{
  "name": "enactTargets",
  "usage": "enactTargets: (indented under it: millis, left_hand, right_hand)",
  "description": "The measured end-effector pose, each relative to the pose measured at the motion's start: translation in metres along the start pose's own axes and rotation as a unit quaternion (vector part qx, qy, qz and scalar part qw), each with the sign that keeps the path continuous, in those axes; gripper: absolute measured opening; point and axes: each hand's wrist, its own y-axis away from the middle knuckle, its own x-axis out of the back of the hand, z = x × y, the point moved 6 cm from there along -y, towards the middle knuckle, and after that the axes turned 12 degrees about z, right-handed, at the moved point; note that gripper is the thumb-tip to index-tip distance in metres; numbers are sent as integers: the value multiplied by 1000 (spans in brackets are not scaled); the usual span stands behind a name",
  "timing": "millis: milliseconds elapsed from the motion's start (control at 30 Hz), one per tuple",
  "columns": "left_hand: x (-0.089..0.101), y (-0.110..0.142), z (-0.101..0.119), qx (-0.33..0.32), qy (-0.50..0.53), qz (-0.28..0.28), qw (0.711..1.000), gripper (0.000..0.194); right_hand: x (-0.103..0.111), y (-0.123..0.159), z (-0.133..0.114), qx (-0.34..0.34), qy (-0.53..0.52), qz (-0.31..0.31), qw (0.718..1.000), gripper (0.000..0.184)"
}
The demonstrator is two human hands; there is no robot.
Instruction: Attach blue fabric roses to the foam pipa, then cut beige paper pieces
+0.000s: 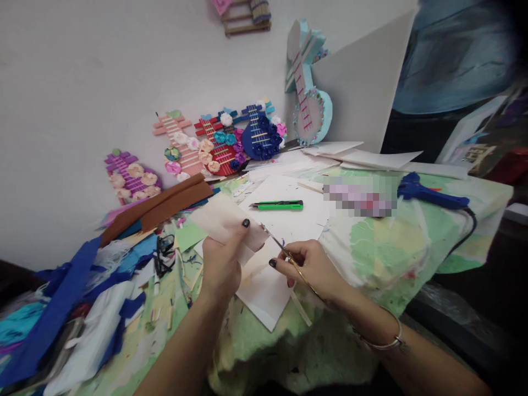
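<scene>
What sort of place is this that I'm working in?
Probably a craft workspace: flower-trimmed guitar shapes stand by the wall, a green cutter lies on a white sheet, and your right hand holds scissors.

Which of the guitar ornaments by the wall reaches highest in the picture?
The pale blue guitar, at the row's right end; the others sit lower, to its left.

Softly, dimly lit, greyish across the wall. Dark and blurred at far right, stretched toward the edges, pixelated in one patch on the right.
</scene>
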Motion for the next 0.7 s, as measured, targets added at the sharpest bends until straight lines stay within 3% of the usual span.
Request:
enactTargets:
  millis: [367,700]
  left_hand:
    - [1,1,-1,35,-15,4,999,38]
    - [2,-2,-3,45,-31,1,998,38]
  right_hand:
    - [1,-2,-1,39,39,6,998,24]
    - [-1,-1,3,-14,-45,-44,998,32]
